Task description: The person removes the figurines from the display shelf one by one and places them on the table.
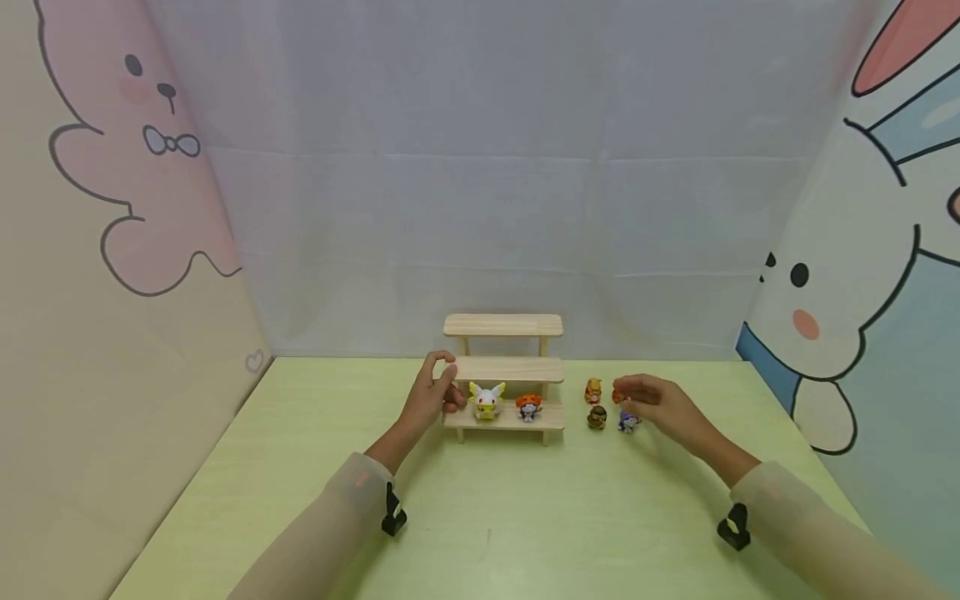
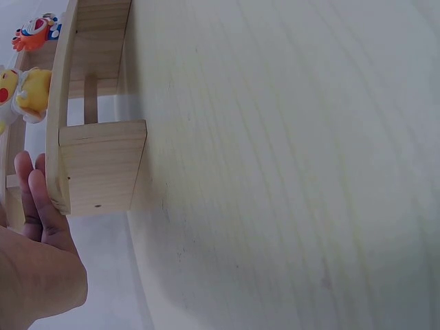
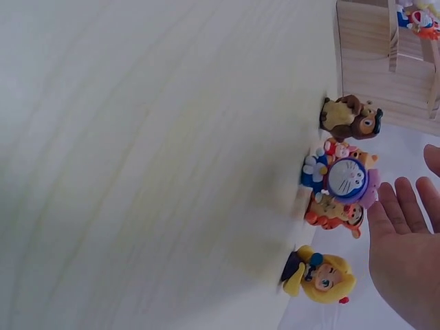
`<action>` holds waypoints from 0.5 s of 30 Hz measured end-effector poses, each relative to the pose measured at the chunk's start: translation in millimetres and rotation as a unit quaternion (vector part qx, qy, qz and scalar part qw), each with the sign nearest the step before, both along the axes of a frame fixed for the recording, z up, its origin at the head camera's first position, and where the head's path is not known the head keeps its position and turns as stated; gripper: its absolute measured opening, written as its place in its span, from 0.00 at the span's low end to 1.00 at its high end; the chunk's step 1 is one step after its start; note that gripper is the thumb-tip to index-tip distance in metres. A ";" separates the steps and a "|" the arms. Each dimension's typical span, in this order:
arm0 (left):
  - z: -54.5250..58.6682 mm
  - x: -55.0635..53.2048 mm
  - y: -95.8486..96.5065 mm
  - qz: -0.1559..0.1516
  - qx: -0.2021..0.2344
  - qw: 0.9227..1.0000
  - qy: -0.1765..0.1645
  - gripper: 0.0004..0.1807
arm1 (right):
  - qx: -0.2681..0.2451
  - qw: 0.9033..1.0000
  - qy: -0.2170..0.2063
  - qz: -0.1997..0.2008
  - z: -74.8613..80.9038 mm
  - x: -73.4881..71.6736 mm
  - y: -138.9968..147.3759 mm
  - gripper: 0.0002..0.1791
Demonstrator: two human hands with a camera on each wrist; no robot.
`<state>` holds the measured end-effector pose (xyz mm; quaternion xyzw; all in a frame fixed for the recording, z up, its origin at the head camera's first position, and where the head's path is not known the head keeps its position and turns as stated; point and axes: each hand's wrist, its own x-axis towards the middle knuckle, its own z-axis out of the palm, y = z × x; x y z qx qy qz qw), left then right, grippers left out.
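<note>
My left hand (image 1: 433,393) is at the left end of a three-step wooden shelf (image 1: 504,369). In the left wrist view its extended fingers (image 2: 42,206) lie along the end of the bottom board. A white-and-yellow figurine (image 1: 487,403) and an orange-hatted cat figurine (image 1: 528,407) stand on that board. My right hand (image 1: 666,410) reaches over the figurines on the table, fingers spread loosely. Its fingertips are right by the purple hat of a blue-and-white cat figurine (image 3: 347,177). Around this stand an owl figurine (image 3: 349,118), an orange tiger figurine (image 3: 335,214) and a yellow-haired figurine (image 3: 317,275).
A yellow-and-orange bear figurine (image 1: 593,391) stands behind the owl, right of the shelf. All this is on a pale wood-grain table (image 1: 525,525). A white curtain (image 1: 495,208) hangs behind, and cartoon-printed panels (image 1: 847,333) flank both sides.
</note>
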<state>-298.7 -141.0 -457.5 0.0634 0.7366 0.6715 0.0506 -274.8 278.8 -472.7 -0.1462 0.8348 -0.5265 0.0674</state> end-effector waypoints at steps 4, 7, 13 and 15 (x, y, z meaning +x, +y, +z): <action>1.6 1.4 -0.1 -0.001 0.004 1.000 0.001 0.14 | -0.007 1.000 -0.002 0.005 3.5 0.4 -5.8 0.27; 1.0 0.7 -0.4 -0.005 0.008 1.000 0.001 0.14 | -0.003 1.000 0.001 0.007 7.4 1.1 -11.1 0.27; 1.1 0.1 -0.6 -0.006 0.013 1.000 -0.002 0.15 | -0.003 1.000 0.008 0.019 14.1 3.3 -23.3 0.26; 1.2 0.4 -0.3 -0.005 0.013 1.000 -0.002 0.14 | -0.011 1.000 0.007 0.023 14.9 3.9 -27.3 0.26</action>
